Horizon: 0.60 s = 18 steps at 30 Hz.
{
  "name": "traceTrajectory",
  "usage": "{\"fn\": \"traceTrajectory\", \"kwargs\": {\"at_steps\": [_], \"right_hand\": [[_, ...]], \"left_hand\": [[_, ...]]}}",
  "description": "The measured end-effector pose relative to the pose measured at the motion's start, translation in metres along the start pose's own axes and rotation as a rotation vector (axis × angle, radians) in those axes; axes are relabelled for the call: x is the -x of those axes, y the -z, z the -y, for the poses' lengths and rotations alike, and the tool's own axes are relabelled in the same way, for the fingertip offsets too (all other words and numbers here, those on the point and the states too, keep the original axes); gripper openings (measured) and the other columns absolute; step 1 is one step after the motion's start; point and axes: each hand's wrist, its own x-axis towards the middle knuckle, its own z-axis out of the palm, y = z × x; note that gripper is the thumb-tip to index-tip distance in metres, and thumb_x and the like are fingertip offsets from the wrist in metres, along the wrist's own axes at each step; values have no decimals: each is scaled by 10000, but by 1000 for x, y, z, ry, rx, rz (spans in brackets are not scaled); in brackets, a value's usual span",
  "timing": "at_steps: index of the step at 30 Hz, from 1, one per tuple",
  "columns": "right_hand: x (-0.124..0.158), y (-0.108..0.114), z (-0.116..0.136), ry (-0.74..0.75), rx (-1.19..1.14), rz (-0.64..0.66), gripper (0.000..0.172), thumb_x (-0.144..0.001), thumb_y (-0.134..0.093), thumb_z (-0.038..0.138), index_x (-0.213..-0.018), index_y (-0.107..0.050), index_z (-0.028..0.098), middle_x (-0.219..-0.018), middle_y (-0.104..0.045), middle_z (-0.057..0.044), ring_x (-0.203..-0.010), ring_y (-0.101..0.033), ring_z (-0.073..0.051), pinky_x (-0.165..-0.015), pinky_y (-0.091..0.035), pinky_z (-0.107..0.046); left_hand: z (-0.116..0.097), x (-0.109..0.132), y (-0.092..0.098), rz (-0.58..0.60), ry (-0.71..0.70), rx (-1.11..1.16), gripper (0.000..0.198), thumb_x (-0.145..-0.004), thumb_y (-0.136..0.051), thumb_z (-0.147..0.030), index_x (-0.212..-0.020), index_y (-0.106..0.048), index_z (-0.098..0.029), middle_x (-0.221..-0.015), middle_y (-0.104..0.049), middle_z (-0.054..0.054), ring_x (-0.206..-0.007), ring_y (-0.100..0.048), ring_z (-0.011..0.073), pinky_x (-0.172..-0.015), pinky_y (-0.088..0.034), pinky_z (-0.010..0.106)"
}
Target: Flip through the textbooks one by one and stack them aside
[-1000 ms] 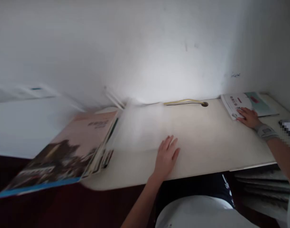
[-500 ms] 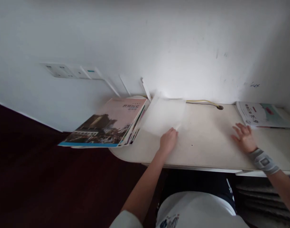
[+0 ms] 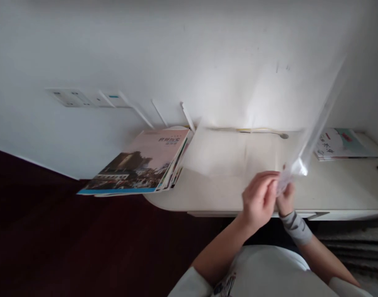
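A clear plastic sheet point(image 3: 320, 119), perhaps a book cover, is raised over the desk, its right side standing up in a shiny fold. My left hand point(image 3: 259, 200) is closed on the sheet's near edge, fingers pressed together. Just right of it, my right hand point(image 3: 286, 200) meets the same edge from the other side, thumb and fingers closed around it. Part of that hand is hidden behind the plastic. To the left, a stack of books point(image 3: 139, 163) overhangs the desk's rounded end, a pink-covered history book on top.
The white desk point(image 3: 340, 185) runs along the wall. At its right lie further books point(image 3: 346, 144) with a pale green cover. A cable point(image 3: 263, 131) runs along the back edge to a hole. Wall sockets point(image 3: 83, 99) and white trunking strips are at the left.
My left hand has lifted the plastic sheet from the desk and moved right. My right hand has come left from near the right-hand books to the sheet's edge.
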Motion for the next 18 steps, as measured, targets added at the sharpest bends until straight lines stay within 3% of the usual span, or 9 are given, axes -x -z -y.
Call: {"fn": "traceTrajectory", "kwargs": {"at_steps": [4,6,8,11,14,18], "right_hand": [[-36,64,-7,197,452,-250,510,-924,-308,269,-1433,-302,235,-1473,-272,-150,-1369,-247,-375,-1013,-308,-636],[-44,90,-12,305,665,-258,521,-899,-367,223,-1417,-352,278,-1468,-301,-129,-1360,-250,-405,-996,-301,-658],[-45,106,-18,358,814,-169,560,-877,-397,178,-1415,-353,327,-1466,-334,-98,-1355,-268,-400,-1009,-278,-657],[-36,113,-32,363,913,21,630,-857,-406,122,-1427,-307,371,-1482,-340,-64,-1358,-290,-355,-1044,-245,-631],[-25,113,-47,337,927,117,670,-842,-417,85,-1428,-291,384,-1506,-301,-45,-1373,-270,-329,-1058,-238,-614],[-20,111,-67,363,871,243,600,-827,-400,36,-1353,-446,319,-1494,-328,-61,-1362,-310,-286,-1065,-309,-523]], "left_hand": [[32,5,32,-234,452,102,295,-923,-398,-394,-920,-608,-188,-633,-648,5,-561,-641,136,-574,-540,263],[56,9,45,-287,603,91,340,-899,-425,-443,-985,-597,-162,-549,-609,-17,-486,-606,129,-523,-518,252],[76,17,54,-278,691,18,425,-873,-458,-458,-1140,-545,-139,-537,-605,-26,-453,-581,121,-492,-489,236],[94,33,64,-147,748,-176,531,-869,-461,-442,-1304,-431,-140,-551,-606,-38,-430,-541,110,-508,-462,232],[102,44,69,46,760,-514,489,-893,-421,-384,-1337,-418,-180,-601,-629,-21,-491,-562,127,-559,-447,247],[108,47,69,338,798,-983,443,-914,-366,-319,-1327,-473,-199,-670,-675,56,-595,-623,201,-589,-432,297]]}}
